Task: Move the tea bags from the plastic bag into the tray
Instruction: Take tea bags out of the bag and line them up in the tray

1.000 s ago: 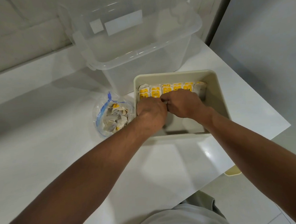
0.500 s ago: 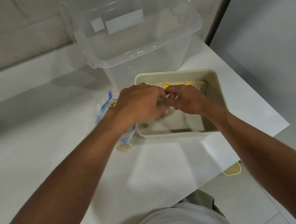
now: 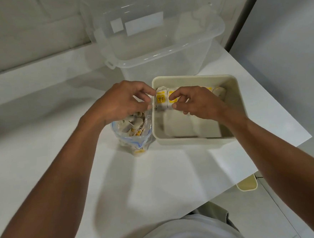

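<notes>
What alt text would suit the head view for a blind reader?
A person's right hand pinches one of the yellow-labelled tea bags in a row inside a beige tray, while the left hand hovers over an open plastic bag of more. A clear bin stands behind on the white table.

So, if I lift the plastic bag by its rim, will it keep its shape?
Probably not: the plastic bag looks thin and creased, so it should sag. Its mouth is open, so the loose tea bags could spill if it tips. Likely light: only small sachets inside.
</notes>
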Tool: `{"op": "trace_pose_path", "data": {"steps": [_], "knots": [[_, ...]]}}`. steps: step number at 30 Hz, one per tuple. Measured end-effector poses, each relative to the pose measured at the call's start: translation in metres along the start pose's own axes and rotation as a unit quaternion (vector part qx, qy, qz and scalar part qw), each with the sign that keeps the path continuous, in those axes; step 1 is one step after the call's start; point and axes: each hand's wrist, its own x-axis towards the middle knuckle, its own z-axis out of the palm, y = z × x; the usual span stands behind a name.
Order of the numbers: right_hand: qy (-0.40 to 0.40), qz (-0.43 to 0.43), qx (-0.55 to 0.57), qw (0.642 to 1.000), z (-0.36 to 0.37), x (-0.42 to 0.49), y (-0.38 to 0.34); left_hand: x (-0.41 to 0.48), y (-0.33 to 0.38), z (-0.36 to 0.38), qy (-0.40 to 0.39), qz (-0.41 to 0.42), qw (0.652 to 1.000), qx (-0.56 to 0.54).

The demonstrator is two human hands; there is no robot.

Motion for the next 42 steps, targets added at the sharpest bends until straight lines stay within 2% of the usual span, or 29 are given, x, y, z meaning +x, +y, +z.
{"op": "trace_pose_path", "data": {"steps": [3, 7, 11, 14, 20, 23, 27, 31, 33, 37, 42], "knots": [[0.002, -0.009, 0.012, 1.000, 0.004, -0.002, -0.013, -0.009, -0.011, -0.002, 0.022, -0.008, 1.000, -0.002], [0.005, -0.040, 0.050, 0.998, 0.013, -0.006, -0.033, -0.023, -0.034, -0.002, 0.100, -0.024, 0.984, 0.147], [-0.014, -0.092, 0.022, 0.995, 0.026, -0.006, -0.055, -0.033, -0.046, 0.002, 0.093, -0.056, 0.962, 0.251], [-0.032, -0.127, -0.016, 0.991, 0.035, -0.007, -0.067, -0.035, -0.047, 0.002, 0.103, -0.047, 0.943, 0.313], [-0.051, -0.134, -0.031, 0.989, 0.047, -0.002, -0.073, -0.032, -0.050, 0.006, 0.132, -0.030, 0.915, 0.379], [-0.039, -0.133, -0.029, 0.990, 0.050, -0.002, -0.071, -0.033, -0.053, 0.006, 0.150, -0.030, 0.928, 0.340], [-0.004, -0.116, -0.037, 0.993, 0.053, 0.000, -0.069, -0.038, -0.049, 0.002, 0.164, -0.051, 0.962, 0.213], [0.044, -0.094, -0.018, 0.994, 0.058, -0.004, -0.069, -0.040, -0.048, -0.002, 0.170, -0.077, 0.979, 0.086], [0.051, -0.094, -0.026, 0.994, 0.063, -0.007, -0.072, -0.040, -0.046, -0.002, 0.171, -0.090, 0.981, -0.003], [0.057, -0.083, -0.124, 0.987, 0.074, -0.009, -0.078, -0.040, -0.035, 0.003, 0.147, -0.102, 0.973, -0.145], [0.062, -0.069, -0.066, 0.994, 0.073, -0.007, -0.079, -0.042, -0.024, 0.000, 0.136, -0.094, 0.968, -0.189]]}}
